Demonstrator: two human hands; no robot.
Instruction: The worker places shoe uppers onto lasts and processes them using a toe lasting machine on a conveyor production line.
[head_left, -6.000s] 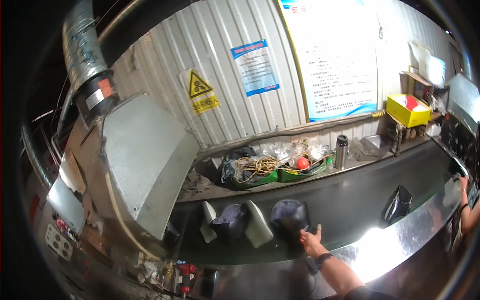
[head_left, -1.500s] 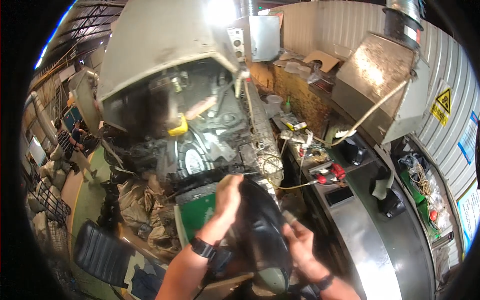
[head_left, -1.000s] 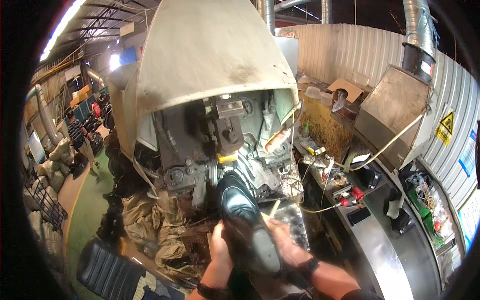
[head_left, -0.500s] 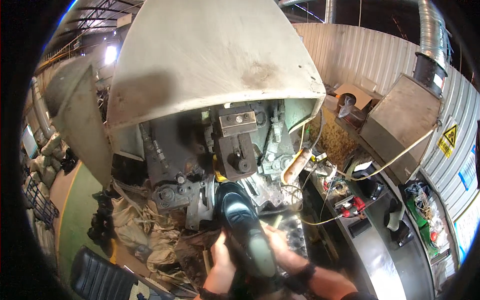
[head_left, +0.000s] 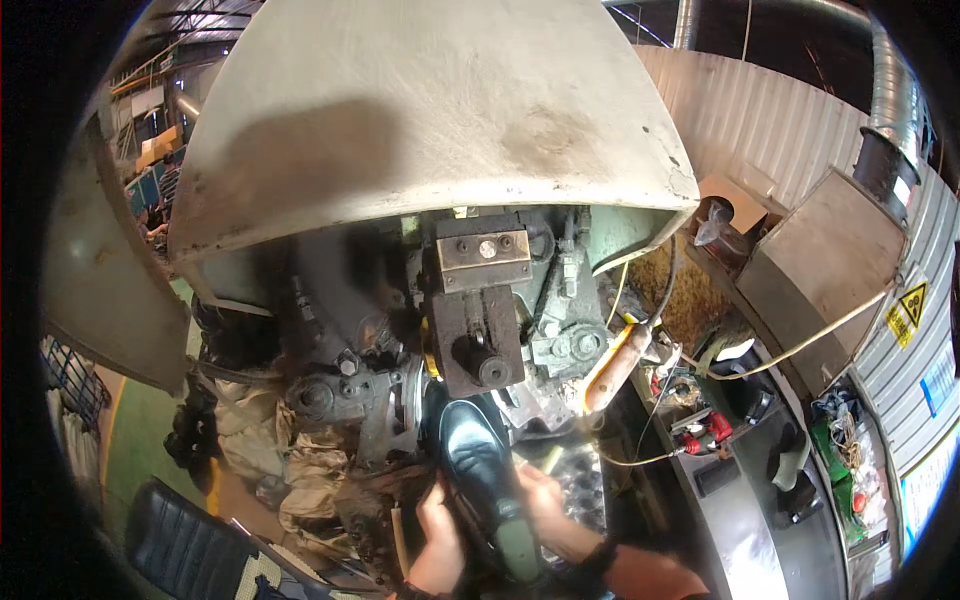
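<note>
A shiny black shoe [head_left: 472, 450] is held between the two hands. Its left side is gripped by the left hand [head_left: 438, 535], and its right side is gripped by the right hand [head_left: 550, 515]. The shoe's toe is pointed away, toward a big dirty machine [head_left: 478, 345], and is placed just below the machine's dark metal block. Whether the toe is touched by the machine cannot be told. The shoe's opening is filled by a gray-green foot shape [head_left: 517, 550]. The machine is covered from above by a large pale hood [head_left: 450, 130]. A glowing lamp [head_left: 612, 372] is seen near the machine, on the right. Farther right, a red tool [head_left: 716, 428] and a flat dark thing [head_left: 716, 478] are set on a shiny counter [head_left: 745, 550]. On the left, crumpled tan cloth [head_left: 250, 430] is piled up, and a black chair [head_left: 185, 535] is seen near it.
</note>
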